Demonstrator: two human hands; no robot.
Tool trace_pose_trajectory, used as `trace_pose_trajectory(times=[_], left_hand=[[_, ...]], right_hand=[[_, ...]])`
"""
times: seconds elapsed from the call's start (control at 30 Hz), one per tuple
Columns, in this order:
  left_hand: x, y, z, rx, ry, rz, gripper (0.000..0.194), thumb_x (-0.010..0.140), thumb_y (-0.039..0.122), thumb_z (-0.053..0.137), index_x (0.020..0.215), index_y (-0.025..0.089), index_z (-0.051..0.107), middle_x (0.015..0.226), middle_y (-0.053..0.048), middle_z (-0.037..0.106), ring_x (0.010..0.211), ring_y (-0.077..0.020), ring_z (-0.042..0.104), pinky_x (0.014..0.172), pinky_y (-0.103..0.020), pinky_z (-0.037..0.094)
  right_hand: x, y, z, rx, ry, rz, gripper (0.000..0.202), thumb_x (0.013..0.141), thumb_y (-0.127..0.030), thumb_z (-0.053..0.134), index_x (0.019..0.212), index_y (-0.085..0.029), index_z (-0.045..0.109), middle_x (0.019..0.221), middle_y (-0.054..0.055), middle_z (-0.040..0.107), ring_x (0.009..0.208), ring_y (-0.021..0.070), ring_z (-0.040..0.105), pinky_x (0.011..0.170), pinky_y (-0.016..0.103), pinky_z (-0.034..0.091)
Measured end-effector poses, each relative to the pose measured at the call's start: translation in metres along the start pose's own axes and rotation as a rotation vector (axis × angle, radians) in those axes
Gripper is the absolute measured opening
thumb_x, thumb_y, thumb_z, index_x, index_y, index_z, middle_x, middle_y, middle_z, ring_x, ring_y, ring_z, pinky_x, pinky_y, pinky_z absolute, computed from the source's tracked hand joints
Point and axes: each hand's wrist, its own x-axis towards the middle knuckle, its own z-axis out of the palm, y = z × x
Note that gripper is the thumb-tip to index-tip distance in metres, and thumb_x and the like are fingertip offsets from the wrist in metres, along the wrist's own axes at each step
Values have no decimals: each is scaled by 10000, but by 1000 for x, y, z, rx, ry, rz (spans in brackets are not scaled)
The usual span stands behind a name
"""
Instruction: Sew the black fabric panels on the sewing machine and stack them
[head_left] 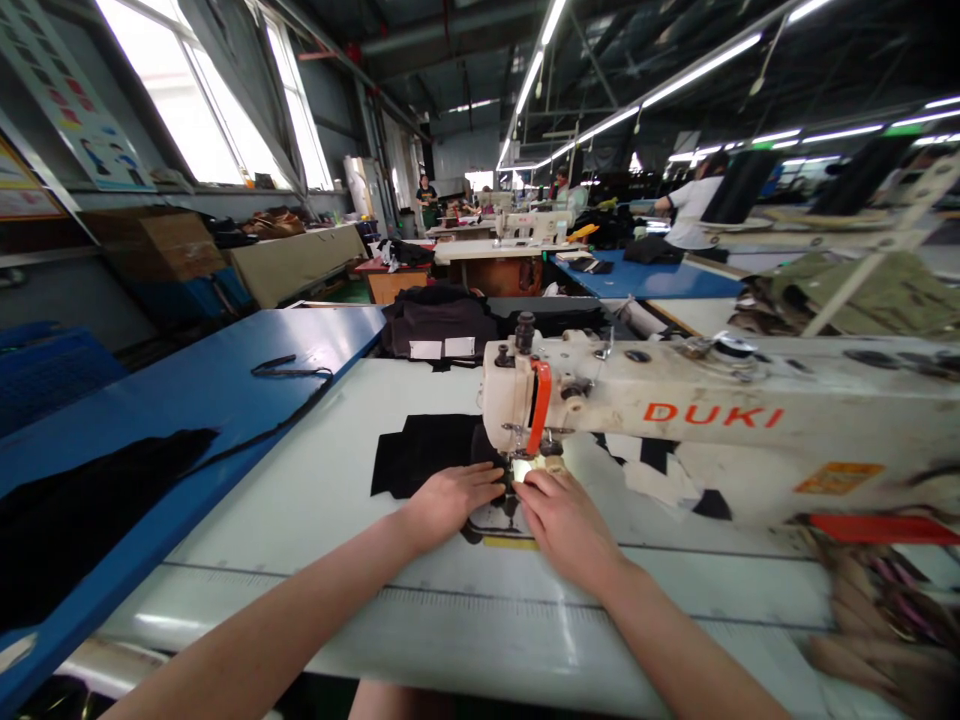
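Observation:
A black fabric piece lies flat on the pale sewing table, its right end running under the head of the white sewing machine. My left hand rests on the near edge of this fabric, fingers stretched out and lying flat, tips close to the needle. Just right of the needle, my right hand has its fingers bent and thumb tucked in at the fabric's edge; its grip is partly hidden. An orange guard runs down the machine's front. The machine's lamp lights the spot between both hands.
Stacked dark fabric with white labels sits behind the table. On the left, a blue table carries black cloth and a dark strap. Pale and black scraps lie behind the machine arm. Co-workers are farther back.

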Motion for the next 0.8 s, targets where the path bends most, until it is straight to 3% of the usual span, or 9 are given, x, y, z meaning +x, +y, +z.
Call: trace_pose_trajectory(times=[0.4,0.8], left_hand=[[0,-1,2,0,-23,-11,276,916,149,464,1155,170,601,1299,-84,546,1244,-180,463,1040,-342,404],[3,-9,9,-6,42,-5,278,912,147,459,1141,175,614,1260,-89,578,1222,-184,489,1017,-356,430]], right_hand=[[-1,-1,-1,9,-1,-12,197,868,-115,461,985,-176,607,914,67,571,897,205,488,848,367,385],[-1,-2,-2,-8,10,28,179,871,-130,460,954,-194,606,889,61,557,870,206,479,836,361,383]])
